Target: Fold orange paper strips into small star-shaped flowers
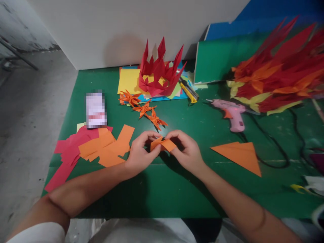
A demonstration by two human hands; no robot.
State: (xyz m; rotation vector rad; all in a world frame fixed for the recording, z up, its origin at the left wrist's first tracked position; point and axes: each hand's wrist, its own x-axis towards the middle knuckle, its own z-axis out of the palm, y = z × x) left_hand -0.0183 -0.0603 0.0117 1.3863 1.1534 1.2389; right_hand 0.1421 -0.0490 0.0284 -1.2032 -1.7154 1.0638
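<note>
Between my two hands is a small piece of folded orange paper [167, 145], held above the green table. My left hand [143, 148] pinches its left part between thumb and fingers. On the other side my right hand [186, 150] grips the right part, fingertips curled behind it. The far side of the paper is hidden. Just beyond lie several orange folded paper flowers [155, 118] in a row. To the left is a loose heap of orange paper strips [108, 148] over red paper strips [73, 145]. A larger orange paper triangle [240, 153] lies right of my right hand.
A red paper crown [162, 81] stands on coloured sheets [128, 81] beside a yellow utility knife [188, 91]. A pink glue gun [233, 113] with a black cord lies right, below a red-orange paper flame piece [280, 71]. A blurred phone-like object [96, 109] lies left.
</note>
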